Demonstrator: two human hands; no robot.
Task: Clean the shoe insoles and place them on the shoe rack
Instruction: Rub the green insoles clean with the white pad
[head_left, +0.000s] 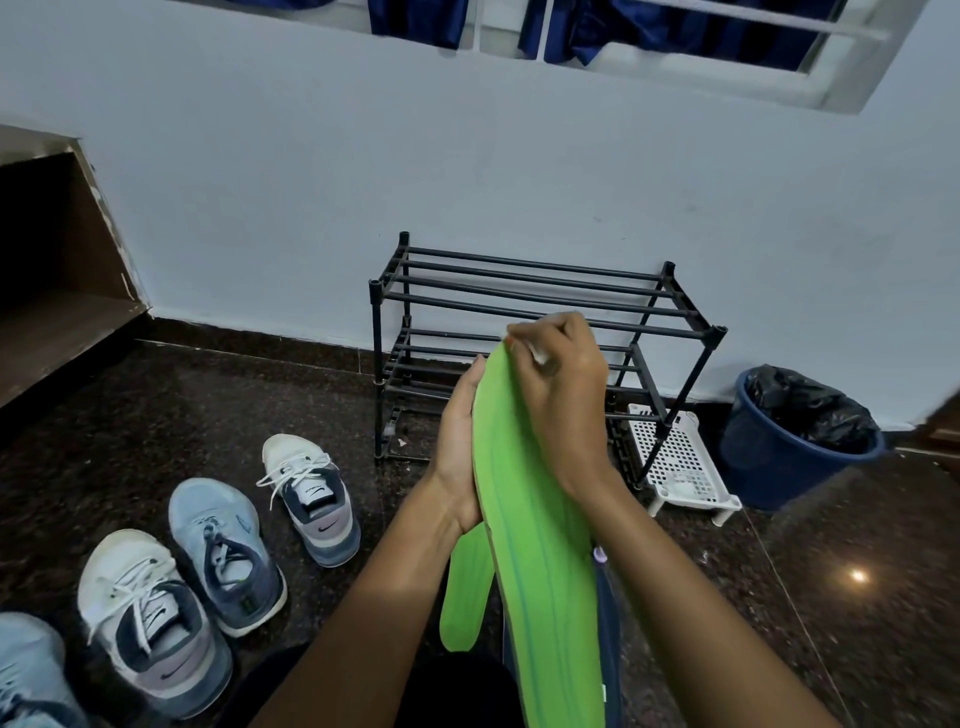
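The person holds a long green insole (540, 545) up in front of the black shoe rack (530, 291). The left hand (457, 441) lies flat along its back with straight fingers, and I cannot see the thumb. The right hand (561, 374) is curled tight round a small white cloth (539, 357), pressing it on the insole's top end. A second green insole (467, 592) pokes out lower down. Shoes (218, 545) sit on the dark floor to the left.
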